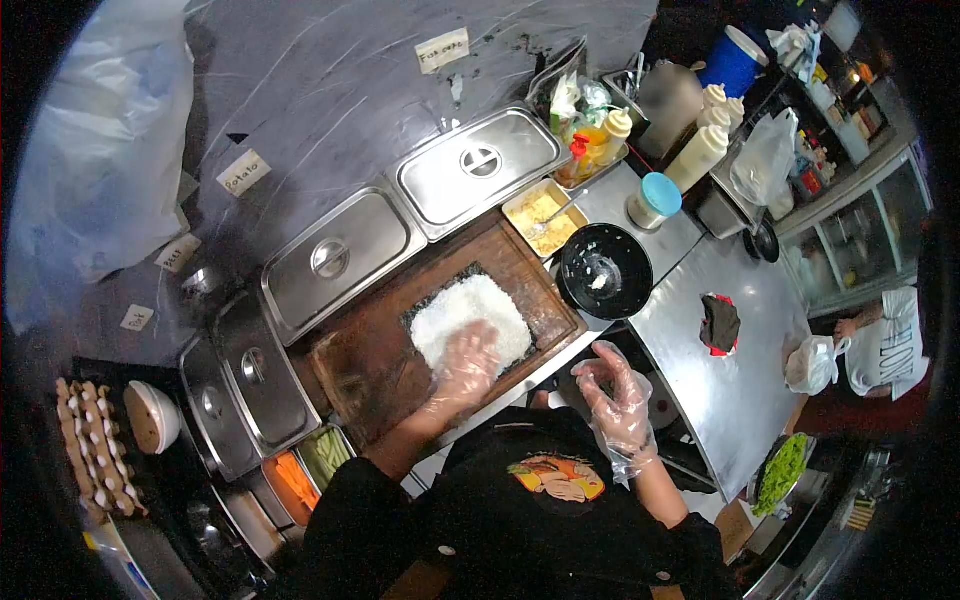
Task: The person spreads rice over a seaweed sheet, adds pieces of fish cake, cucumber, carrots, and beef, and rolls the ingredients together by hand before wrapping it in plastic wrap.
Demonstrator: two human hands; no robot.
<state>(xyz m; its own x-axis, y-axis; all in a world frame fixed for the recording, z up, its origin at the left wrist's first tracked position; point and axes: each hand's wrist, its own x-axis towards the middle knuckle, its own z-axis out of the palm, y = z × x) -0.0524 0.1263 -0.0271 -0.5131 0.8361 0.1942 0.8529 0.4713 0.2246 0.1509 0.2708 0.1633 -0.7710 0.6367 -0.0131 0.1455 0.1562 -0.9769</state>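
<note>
White rice point(500, 312) covers most of a dark seaweed sheet point(420, 322), whose edges show around it on a brown wooden board point(375, 345). My left hand point(467, 360), in a clear plastic glove, lies on the rice with its fingers stretched out and slightly blurred. Off the board's right end, my gloved right hand point(616, 395) is raised in the air, its fingers bent and parted from the thumb, with nothing seen in it. Closest to that hand stands a black bowl point(632, 284) with a few bits of rice inside.
Lidded steel pans point(345, 255) line the board's back edge. A tray of yellow food point(522, 212) with a spoon, a blue-lidded jar point(660, 195) and squeeze bottles point(697, 158) stand behind the bowl. Carrot sticks point(295, 485) are at left. Another person point(890, 345) is at far right.
</note>
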